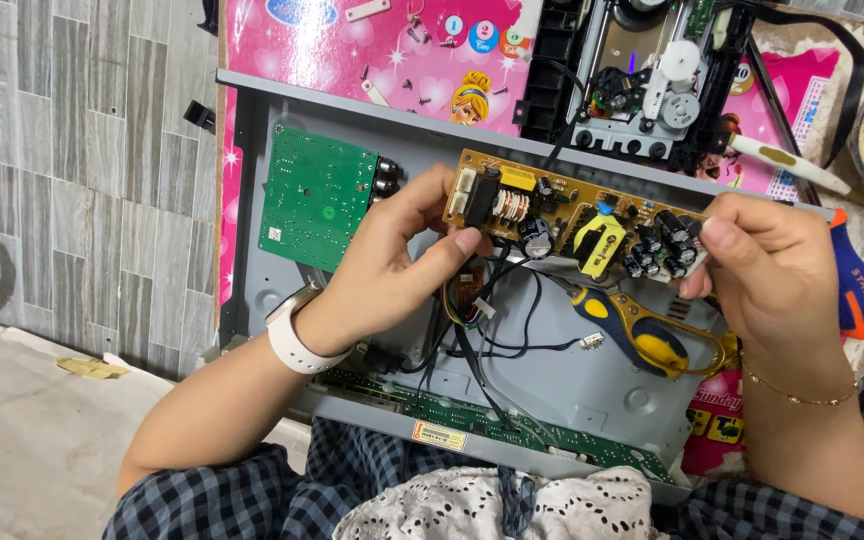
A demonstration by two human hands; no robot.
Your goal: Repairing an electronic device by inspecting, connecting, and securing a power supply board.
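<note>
While gripped at its ends by the left hand [392,265] and right hand [772,270], a tan component-studded circuit board [572,220] hovers above the open grey metal chassis [592,390].

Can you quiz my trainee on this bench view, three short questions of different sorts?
1. True or false: both hands hold the tan circuit board.
2. Multiple choice: the yellow-handled screwdriver lies A) on the floor tiles, B) inside the grey metal case, C) in the right hand.
3. Fill in: the green circuit board sits in the case's far-____ corner.

Key
1. True: the left hand pinches one end, the right hand the other.
2. B
3. left
</note>
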